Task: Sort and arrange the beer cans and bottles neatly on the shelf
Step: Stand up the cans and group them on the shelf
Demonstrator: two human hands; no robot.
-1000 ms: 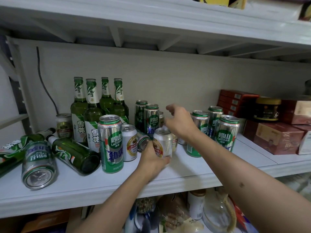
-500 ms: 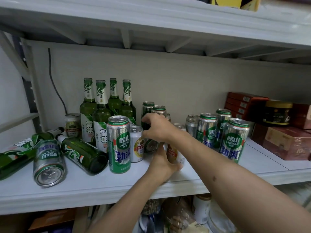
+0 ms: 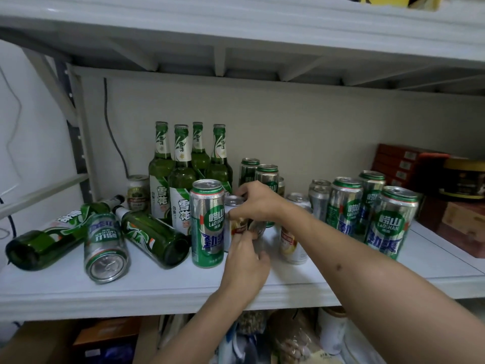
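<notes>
Head cam, both hands point(image 3: 253, 203) on tipped can point(image 3: 257, 228), axis unclear

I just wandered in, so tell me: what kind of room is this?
Probably a storeroom or pantry: a white shelf crowded with green beer bottles and cans, plus stacked red boxes at the right.

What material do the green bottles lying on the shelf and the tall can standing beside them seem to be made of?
Lying green bottles: likely glass, glossy and see-through green, with bright highlights along the body. Tall can: probably thin metal such as aluminium, with a shiny silver wall, printed green bands and a pull-tab lid. Shelf: white painted surface; the material beneath cannot be told.
</notes>
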